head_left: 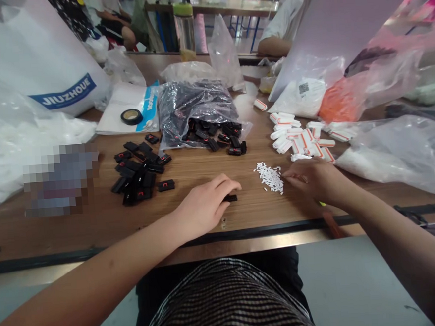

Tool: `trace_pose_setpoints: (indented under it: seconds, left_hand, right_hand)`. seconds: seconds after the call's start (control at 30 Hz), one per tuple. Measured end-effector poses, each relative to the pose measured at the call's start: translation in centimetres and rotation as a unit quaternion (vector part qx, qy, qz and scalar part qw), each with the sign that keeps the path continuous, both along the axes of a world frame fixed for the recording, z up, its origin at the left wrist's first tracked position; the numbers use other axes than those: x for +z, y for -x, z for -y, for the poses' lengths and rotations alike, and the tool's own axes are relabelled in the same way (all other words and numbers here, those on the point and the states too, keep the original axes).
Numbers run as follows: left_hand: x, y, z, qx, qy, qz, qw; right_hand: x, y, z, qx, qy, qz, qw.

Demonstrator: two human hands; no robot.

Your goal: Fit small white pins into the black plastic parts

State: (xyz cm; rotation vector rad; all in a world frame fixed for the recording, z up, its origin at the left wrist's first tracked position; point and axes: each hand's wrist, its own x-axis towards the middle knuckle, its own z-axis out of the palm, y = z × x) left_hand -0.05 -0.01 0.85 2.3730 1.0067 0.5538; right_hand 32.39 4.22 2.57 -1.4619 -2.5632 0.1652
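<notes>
"What's the surface like?"
"A brown wood-grain desk (203,166) with a black strip (78,255) along its near edge. Past the hands lie loose black casings (140,173), then a plastic bag (194,97) of more; a green-lidded bottle (185,32) stands at the back."
"And the room beyond?"
"Other people — one forearm (274,46) shows on the right — and, farther off, another desk (236,7) with blue legs."
"Where's the small black part (232,198)?"
"Just above the desk's near edge, between the left hand (201,205)'s thumb and fingers — curled nearly closed around it."
"The right hand (315,178)?"
"Beside the tiny white pieces (269,177), fingers bunched; I can't tell whether they hold one."
</notes>
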Motion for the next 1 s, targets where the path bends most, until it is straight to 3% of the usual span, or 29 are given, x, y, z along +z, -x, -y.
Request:
trace_pose_setpoints:
  seconds: [0.2, 0.43, 0.67, 0.87, 0.93, 1.0]
  left_hand:
    - [-0.7, 0.3, 0.0, 0.070, 0.045, 0.037, 0.996]
    - [-1.1, 0.3, 0.9, 0.096, 0.046, 0.062, 0.992]
    - [-1.0, 0.3, 1.1, 0.108, 0.079, 0.070, 0.989]
    - [-1.8, 0.5, 1.2, 0.143, 0.110, 0.097, 0.979]
    - [-1.7, 0.5, 1.2, 0.142, 0.108, 0.092, 0.980]
    - [-1.5, 0.3, 1.3, 0.140, 0.101, 0.077, 0.982]
  right_hand:
    - [-0.5, -0.5, 0.4, -0.099, -0.006, 0.017, 0.995]
    - [-1.0, 0.0, 1.1, -0.195, -0.007, -0.005, 0.981]
    - [-1.8, 0.7, 1.8, -0.218, -0.034, -0.009, 0.975]
    - [-1.4, 1.1, 1.3, -0.268, 0.024, -0.039, 0.962]
    - [-0.8, 2.1, 1.4, -0.255, 0.020, -0.070, 0.964]
    - [-0.1, 3.9, 2.0, -0.201, 0.011, -0.128, 0.971]
